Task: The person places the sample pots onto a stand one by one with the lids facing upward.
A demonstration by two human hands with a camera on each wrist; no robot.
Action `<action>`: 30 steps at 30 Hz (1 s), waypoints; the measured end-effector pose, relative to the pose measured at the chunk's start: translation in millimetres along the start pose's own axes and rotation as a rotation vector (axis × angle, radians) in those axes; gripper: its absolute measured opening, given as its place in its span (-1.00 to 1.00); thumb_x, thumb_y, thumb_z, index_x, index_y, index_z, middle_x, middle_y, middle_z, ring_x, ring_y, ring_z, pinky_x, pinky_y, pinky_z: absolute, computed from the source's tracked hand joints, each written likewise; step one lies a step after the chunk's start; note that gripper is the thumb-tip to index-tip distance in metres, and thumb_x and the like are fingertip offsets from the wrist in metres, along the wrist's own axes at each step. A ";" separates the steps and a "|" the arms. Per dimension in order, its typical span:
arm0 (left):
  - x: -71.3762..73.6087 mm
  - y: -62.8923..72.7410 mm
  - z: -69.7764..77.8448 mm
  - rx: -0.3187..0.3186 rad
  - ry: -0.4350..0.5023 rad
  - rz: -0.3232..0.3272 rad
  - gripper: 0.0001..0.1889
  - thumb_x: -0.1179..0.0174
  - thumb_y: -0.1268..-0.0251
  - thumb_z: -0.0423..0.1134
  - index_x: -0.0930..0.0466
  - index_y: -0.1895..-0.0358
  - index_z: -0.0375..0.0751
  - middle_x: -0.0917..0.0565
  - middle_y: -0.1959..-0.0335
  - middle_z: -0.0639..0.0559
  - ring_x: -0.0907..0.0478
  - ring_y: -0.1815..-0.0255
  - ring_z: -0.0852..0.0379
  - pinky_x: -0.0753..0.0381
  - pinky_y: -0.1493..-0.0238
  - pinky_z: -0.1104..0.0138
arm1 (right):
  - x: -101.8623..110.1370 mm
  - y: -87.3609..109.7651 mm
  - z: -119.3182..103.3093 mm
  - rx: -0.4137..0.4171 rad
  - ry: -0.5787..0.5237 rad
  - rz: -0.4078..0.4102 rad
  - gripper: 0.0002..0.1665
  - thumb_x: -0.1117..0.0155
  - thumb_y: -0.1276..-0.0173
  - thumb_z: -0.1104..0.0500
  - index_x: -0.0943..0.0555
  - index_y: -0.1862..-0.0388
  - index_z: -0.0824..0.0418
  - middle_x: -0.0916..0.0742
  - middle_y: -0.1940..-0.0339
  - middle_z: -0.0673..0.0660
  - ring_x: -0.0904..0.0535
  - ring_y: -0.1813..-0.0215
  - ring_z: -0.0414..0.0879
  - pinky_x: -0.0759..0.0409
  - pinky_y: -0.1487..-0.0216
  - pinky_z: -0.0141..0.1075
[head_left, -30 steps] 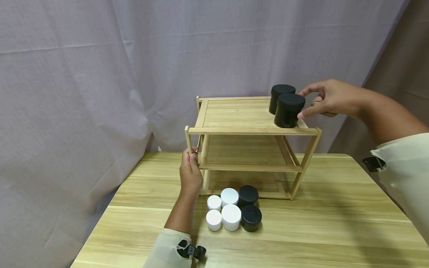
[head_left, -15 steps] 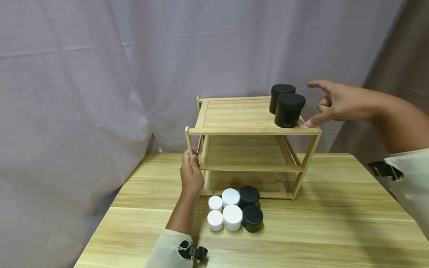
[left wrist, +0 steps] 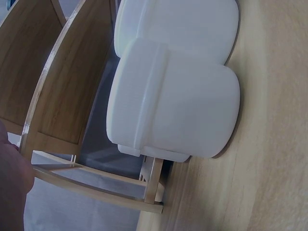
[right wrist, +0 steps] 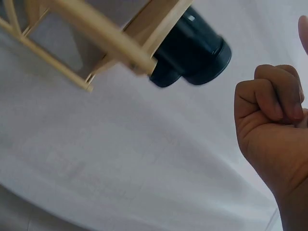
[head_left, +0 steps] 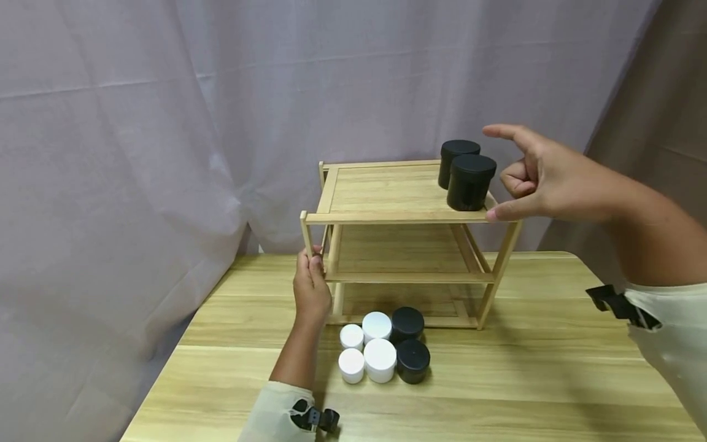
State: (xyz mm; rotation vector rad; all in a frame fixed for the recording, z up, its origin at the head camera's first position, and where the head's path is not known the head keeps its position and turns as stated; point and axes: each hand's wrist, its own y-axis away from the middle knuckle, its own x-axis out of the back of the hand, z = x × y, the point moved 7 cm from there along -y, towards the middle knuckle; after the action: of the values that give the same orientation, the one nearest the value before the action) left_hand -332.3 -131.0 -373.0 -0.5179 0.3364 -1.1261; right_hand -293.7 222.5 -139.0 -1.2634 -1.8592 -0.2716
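Note:
A three-tier wooden shelf rack [head_left: 397, 217] stands on the table. My left hand [head_left: 312, 291] grips its front left post, fingers around the wood. On the right end of the top tier stand two lidded black jars, a front one [head_left: 469, 187] and one partly hidden behind it [head_left: 459, 147]. My right hand [head_left: 552, 178] is just right of these jars and holds nothing. Its thumb and index finger are spread wide apart, while the other fingers are curled in. The right wrist view shows those curled fingers [right wrist: 269, 96] apart from the jars.
In front of the rack, several lidded jars stand in two rows on the wooden table [head_left: 525, 393]: small white jars [head_left: 351, 366], larger white jars [head_left: 380, 362] and black jars [head_left: 413, 362]. A grey curtain [head_left: 138, 153] hangs behind.
My right hand has let go of the front black jar, drawn back right, then come leftward with thumb and index finger spread wider. My left hand keeps its grip on the post.

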 end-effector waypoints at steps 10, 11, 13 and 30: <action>-0.4 -0.7 1.4 -0.010 0.005 -0.010 -0.74 0.08 -0.80 -0.31 -0.52 -0.21 -0.40 -0.48 0.32 -0.23 -0.37 0.34 0.16 -0.42 0.26 0.43 | -22.6 9.3 -20.4 0.177 -0.179 0.055 0.34 -0.58 -0.16 0.61 -0.11 -0.77 0.01 -0.24 0.56 0.06 -0.09 0.56 0.01 -0.20 0.60 -0.23; -0.3 -1.1 1.3 -0.011 0.003 -0.010 -0.74 0.09 -0.80 -0.31 -0.52 -0.21 -0.40 -0.48 0.33 -0.23 -0.37 0.35 0.16 -0.42 0.27 0.43 | -24.5 10.9 -22.6 0.222 -0.228 0.075 0.31 -0.55 -0.15 0.64 -0.15 -0.75 0.04 -0.24 0.57 0.06 -0.08 0.56 0.00 -0.17 0.61 -0.22; -0.1 -1.6 1.4 -0.012 0.002 -0.010 -0.74 0.09 -0.80 -0.31 -0.52 -0.22 -0.40 -0.48 0.33 -0.23 -0.37 0.35 0.16 -0.42 0.27 0.43 | -29.0 14.4 -27.1 0.326 -0.329 0.117 0.24 -0.48 -0.14 0.71 -0.24 -0.71 0.10 -0.24 0.59 0.06 -0.08 0.58 -0.03 -0.10 0.63 -0.22; -2.0 -0.7 0.5 0.001 0.010 -0.014 -0.72 0.08 -0.80 -0.31 -0.51 -0.24 -0.43 -0.48 0.32 -0.25 -0.37 0.33 0.15 -0.43 0.25 0.43 | -81.3 19.8 -23.6 0.489 -0.502 0.263 0.22 -0.34 -0.05 0.86 -0.30 -0.68 0.26 -0.22 0.62 0.08 -0.08 0.60 -0.05 -0.18 0.61 -0.27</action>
State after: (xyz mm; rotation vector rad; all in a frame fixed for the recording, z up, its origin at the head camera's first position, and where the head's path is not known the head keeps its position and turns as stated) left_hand -333.5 -129.3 -372.2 -0.5144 0.3410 -1.1428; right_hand -254.2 164.3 -190.0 -1.2722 -1.9636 0.6609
